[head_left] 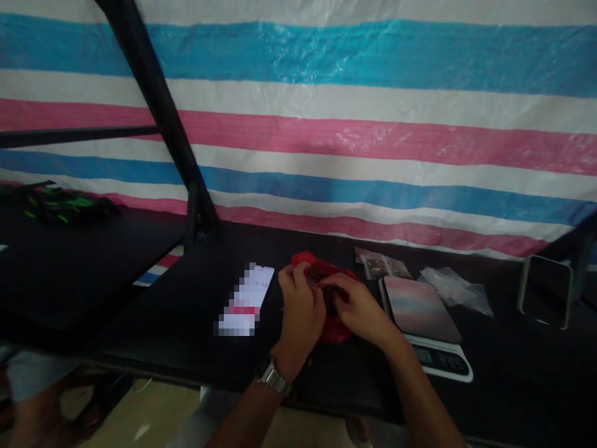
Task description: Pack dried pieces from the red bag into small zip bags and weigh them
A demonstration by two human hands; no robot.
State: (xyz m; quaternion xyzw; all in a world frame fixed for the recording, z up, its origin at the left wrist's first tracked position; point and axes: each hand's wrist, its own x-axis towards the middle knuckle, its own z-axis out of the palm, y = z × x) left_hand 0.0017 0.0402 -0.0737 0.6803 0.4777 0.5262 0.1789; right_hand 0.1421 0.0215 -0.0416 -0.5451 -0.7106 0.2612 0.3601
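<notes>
Left hand (pixel 302 302) and right hand (pixel 361 309) touch a red plastic bag (pixel 336 332) (can't tell their grip) — clear packets (pixel 377 266) look filled, flat transparent bags (pixel 454 288) unfilled.

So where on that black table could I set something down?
The black table is bare left of the lit phone and behind it, toward the striped sheet. Another dim patch lies right of the scale, nearer than the clear bags. It's crowded where the left hand and right hand meet at the red bag, and behind the scale, with small packets.
</notes>
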